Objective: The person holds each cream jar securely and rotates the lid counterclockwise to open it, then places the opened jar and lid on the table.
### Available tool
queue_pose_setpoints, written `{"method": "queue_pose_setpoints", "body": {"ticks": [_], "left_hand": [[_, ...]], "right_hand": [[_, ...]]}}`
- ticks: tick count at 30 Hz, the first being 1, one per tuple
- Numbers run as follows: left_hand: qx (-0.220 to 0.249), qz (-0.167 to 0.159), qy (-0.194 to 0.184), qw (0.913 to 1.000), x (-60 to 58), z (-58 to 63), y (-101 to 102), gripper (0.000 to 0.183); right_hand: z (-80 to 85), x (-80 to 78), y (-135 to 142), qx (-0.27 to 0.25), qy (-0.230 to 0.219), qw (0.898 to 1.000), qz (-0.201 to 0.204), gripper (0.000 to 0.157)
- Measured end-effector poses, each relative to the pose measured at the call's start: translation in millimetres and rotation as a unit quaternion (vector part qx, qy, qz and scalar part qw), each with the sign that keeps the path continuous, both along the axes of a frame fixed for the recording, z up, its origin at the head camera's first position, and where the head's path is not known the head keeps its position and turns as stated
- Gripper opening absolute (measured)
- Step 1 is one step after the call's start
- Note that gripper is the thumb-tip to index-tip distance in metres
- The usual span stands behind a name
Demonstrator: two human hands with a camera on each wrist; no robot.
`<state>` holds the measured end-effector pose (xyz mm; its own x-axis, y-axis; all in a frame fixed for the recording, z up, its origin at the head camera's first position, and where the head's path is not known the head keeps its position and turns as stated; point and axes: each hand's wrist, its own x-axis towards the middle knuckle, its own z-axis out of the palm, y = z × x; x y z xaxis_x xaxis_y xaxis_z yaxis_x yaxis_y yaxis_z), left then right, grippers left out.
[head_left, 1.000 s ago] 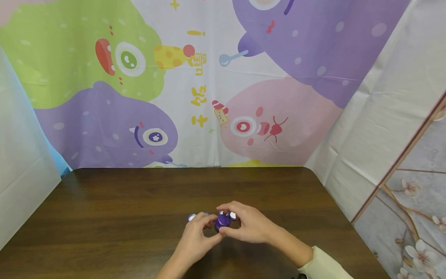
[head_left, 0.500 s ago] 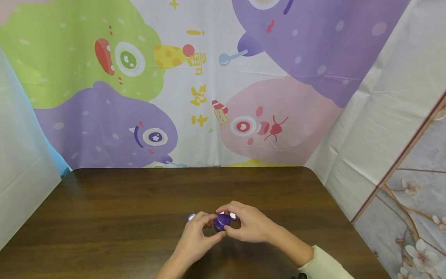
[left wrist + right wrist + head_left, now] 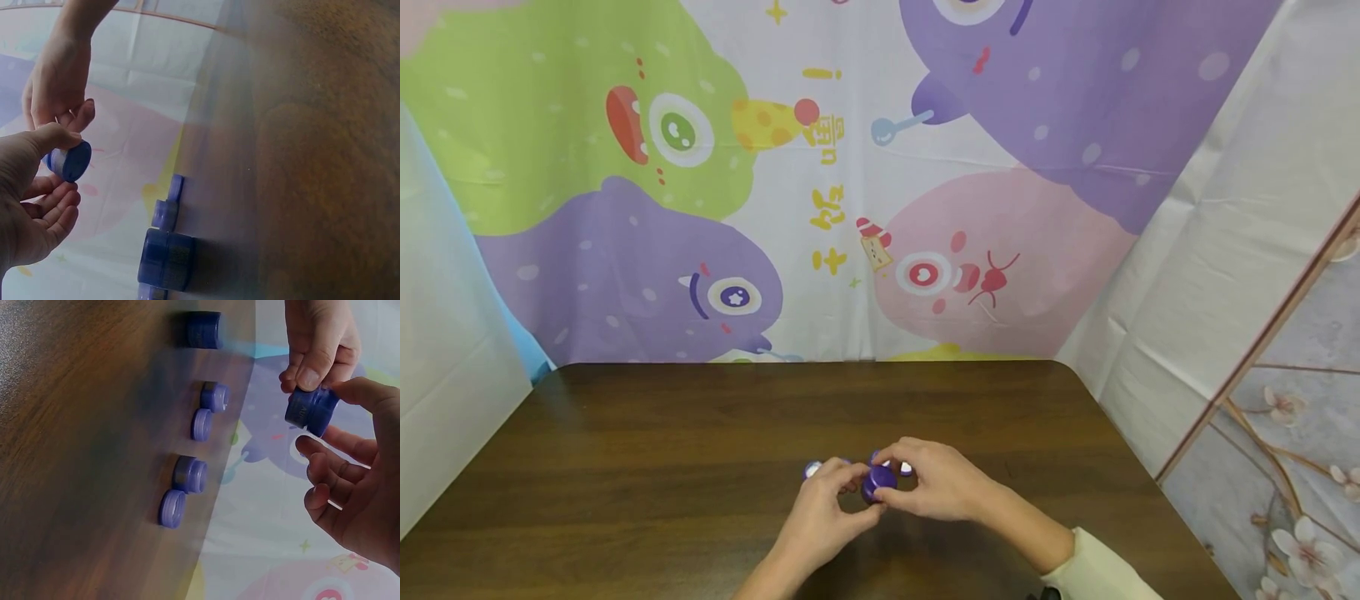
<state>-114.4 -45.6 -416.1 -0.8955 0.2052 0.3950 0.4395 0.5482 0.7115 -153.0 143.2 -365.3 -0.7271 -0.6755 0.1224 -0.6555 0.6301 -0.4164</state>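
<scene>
The left hand (image 3: 823, 504) and right hand (image 3: 942, 482) are pinching a small purple jar (image 3: 883, 477) above the bench (image 3: 685, 508), its probably light, stiff, slick shell likely calling for holds around its sides.

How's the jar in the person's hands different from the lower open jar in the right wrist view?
The held jar is raised between the left hand and right hand; the open jar stands on the table. The held jar appears capped; the open jar has its pale neck bare, lid beside it. Both are purple.
</scene>
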Motion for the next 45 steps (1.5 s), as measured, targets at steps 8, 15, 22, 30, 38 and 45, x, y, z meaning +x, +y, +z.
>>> {"method": "queue_pose_setpoints", "body": {"ticks": [8, 15, 22, 30, 38, 45], "left_hand": [[0.007, -0.003, -0.005, 1.0, 1.0, -1.4, -0.2, 0.038], [0.005, -0.014, -0.006, 0.9999, 0.6, -2.2, -0.5, 0.038], [0.008, -0.025, -0.003, 0.9997, 1.0, -3.6, -1.4, 0.042], [0.006, 0.0, 0.002, 1.0, 1.5, -4.2, -0.5, 0.04], [0.009, -0.009, -0.002, 0.9999, 0.8, -3.2, 0.1, 0.036], [0.0, -0.002, -0.001, 1.0, 0.1, -1.6, 0.3, 0.038]], "right_hand": [[2.5, 1.1, 0.0, 0.012, -0.003, 1.0, 0.018, 0.047], [1.7, 0.2, 0.2, -0.005, -0.025, 1.0, 0.003, 0.049], [0.2, -1.1, 0.3, 0.001, -0.006, 1.0, 0.016, 0.036], [2.7, 0.6, -0.6, 0.011, -0.005, 1.0, 0.026, 0.045], [2.6, -0.5, -0.4, 0.007, -0.037, 0.999, 0.019, 0.05], [1.8, -4.0, -0.9, -0.008, -0.052, 0.999, 0.013, 0.044]]}}
